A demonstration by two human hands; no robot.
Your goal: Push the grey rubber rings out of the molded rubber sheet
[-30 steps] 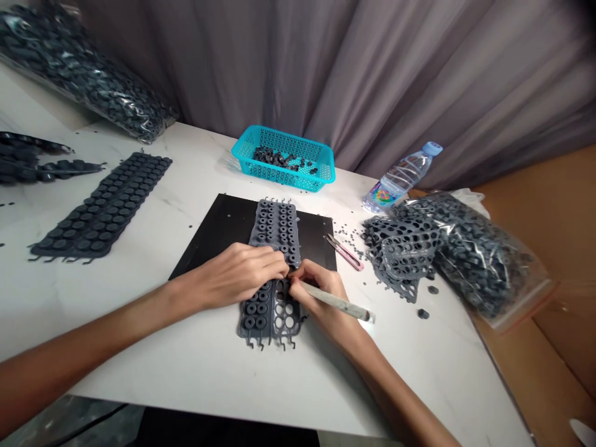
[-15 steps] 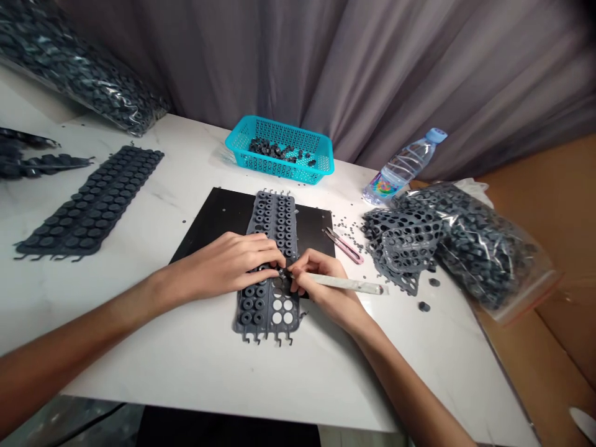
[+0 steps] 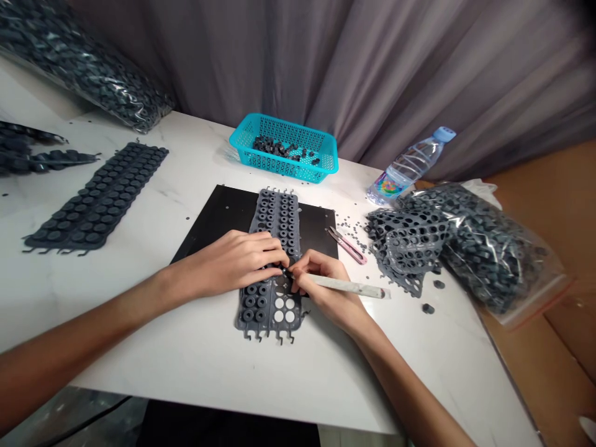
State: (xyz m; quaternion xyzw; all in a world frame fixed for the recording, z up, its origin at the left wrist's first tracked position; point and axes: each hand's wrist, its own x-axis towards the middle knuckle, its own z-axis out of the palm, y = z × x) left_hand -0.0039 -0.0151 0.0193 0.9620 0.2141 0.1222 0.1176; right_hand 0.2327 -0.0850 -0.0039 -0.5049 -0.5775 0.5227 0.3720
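Observation:
A dark grey rubber sheet (image 3: pixel 270 313) with rows of round, holed plugs lies lengthwise before me, its far part on a black board (image 3: pixel 195 230). Several holes at its near right end are bare and show white table. My left hand (image 3: pixel 237 264) rests across the sheet's middle, thumb and fingers pinched at a spot beside the right fingertips; what they pinch is hidden. My right hand (image 3: pixel 328 282) grips a slim pen-like tool with a whitish handle (image 3: pixel 356 286). Its tip points in between both hands' fingers and cannot be made out.
A turquoise basket (image 3: pixel 288 172) of small dark plugs stands behind. To the right are pink thread snips (image 3: pixel 349 246), a water bottle (image 3: pixel 410 167), punched-out sheets (image 3: pixel 412 245) and a bag of rubber parts (image 3: pixel 488 254). Another plug sheet (image 3: pixel 100 195) and a big bag (image 3: pixel 93 77) lie left.
The tool's handle has swung from a steep slant to nearly level. Both hands stay at the same part of the sheet, with the left fingers slightly shifted. The view has shifted a little.

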